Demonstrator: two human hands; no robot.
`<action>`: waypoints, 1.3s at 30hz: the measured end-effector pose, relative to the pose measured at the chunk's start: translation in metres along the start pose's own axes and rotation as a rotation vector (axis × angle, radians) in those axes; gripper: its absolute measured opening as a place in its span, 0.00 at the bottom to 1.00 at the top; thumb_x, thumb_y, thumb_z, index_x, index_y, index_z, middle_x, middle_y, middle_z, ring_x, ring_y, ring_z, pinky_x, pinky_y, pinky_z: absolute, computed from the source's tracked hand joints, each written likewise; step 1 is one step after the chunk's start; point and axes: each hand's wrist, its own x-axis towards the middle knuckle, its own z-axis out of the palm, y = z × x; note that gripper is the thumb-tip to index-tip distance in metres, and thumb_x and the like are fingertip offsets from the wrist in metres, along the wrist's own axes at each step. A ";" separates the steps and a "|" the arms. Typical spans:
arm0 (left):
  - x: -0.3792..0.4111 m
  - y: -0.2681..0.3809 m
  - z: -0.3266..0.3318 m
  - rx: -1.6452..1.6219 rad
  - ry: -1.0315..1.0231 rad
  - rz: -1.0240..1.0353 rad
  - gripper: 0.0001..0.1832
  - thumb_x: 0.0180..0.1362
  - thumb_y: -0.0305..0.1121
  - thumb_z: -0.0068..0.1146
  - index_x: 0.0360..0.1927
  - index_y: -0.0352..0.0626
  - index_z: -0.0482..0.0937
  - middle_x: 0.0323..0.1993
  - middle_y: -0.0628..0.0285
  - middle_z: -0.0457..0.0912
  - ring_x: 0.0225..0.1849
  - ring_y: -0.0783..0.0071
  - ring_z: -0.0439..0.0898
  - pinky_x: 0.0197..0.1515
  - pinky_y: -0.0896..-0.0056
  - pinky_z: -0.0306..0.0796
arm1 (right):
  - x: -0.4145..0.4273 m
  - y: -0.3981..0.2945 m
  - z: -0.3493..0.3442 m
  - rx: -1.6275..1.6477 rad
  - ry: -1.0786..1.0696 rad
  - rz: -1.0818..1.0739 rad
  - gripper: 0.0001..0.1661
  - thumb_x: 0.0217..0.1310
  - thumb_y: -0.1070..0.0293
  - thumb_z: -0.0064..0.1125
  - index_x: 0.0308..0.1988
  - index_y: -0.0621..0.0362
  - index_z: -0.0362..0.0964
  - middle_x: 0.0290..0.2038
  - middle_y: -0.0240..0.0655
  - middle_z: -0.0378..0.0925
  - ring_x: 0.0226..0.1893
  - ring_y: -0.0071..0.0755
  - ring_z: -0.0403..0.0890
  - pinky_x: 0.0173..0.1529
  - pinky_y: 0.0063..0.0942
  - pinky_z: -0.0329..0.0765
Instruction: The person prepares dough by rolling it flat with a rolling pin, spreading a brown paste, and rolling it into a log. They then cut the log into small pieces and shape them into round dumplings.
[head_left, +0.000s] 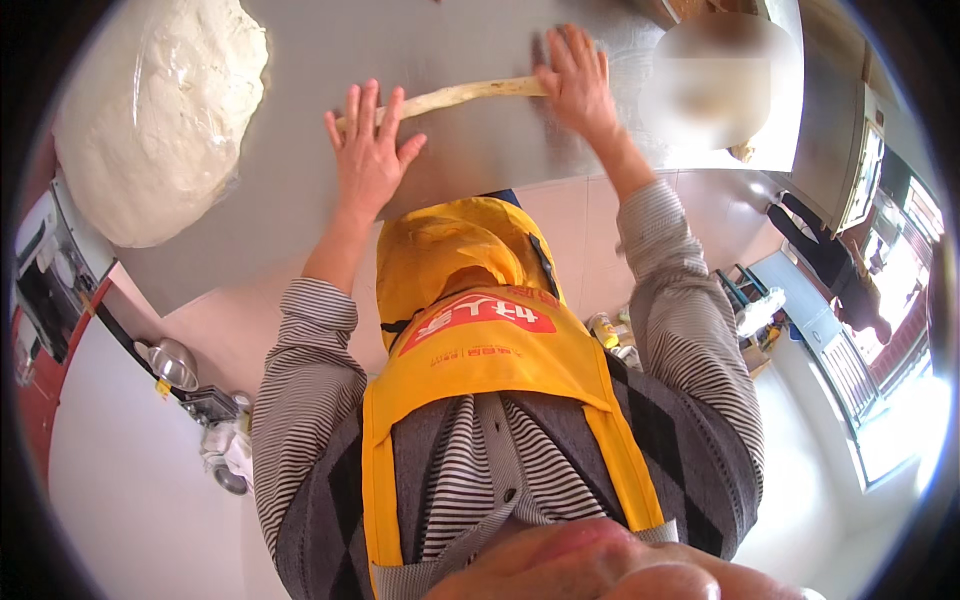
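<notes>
A long, thin rope of dough (469, 93) lies across the metal worktop (292, 217) in front of me, slightly bowed. My left hand (369, 150) rests palm down over its left end, fingers spread. Over the right end lies my right hand (579, 82), also flat, its fingers a little apart and slightly blurred. Neither hand is closed around the dough; the palms cover both ends. To the left sits a big mass of pale dough (161, 112), partly under clear plastic film.
At the worktop's right stands a rounded pale thing (709, 82), blurred beyond recognition, with a small dough-coloured lump (742, 152) beside it. A metal bowl (174, 364) is by the wall at lower left. Another person (832, 262) stands farther off at right, near a doorway.
</notes>
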 end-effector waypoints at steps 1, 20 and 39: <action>0.005 -0.002 -0.001 0.009 0.029 -0.014 0.39 0.67 0.60 0.57 0.76 0.54 0.66 0.79 0.54 0.60 0.80 0.45 0.54 0.73 0.25 0.50 | 0.024 0.014 -0.001 0.104 0.089 0.034 0.36 0.72 0.49 0.55 0.71 0.55 0.63 0.75 0.45 0.60 0.74 0.49 0.62 0.71 0.69 0.55; -0.047 -0.055 0.002 -0.104 0.214 -0.104 0.30 0.69 0.46 0.59 0.68 0.38 0.72 0.71 0.53 0.72 0.72 0.50 0.69 0.71 0.48 0.63 | 0.040 -0.043 0.047 -0.145 0.025 0.071 0.41 0.70 0.45 0.56 0.70 0.62 0.61 0.75 0.55 0.57 0.76 0.61 0.54 0.72 0.66 0.52; -0.041 -0.059 -0.003 -0.168 0.241 -0.079 0.27 0.70 0.46 0.56 0.64 0.37 0.74 0.69 0.51 0.74 0.72 0.49 0.70 0.72 0.46 0.63 | 0.061 -0.143 0.091 -0.075 -0.043 0.358 0.49 0.69 0.42 0.54 0.72 0.70 0.54 0.77 0.62 0.48 0.78 0.67 0.46 0.77 0.65 0.44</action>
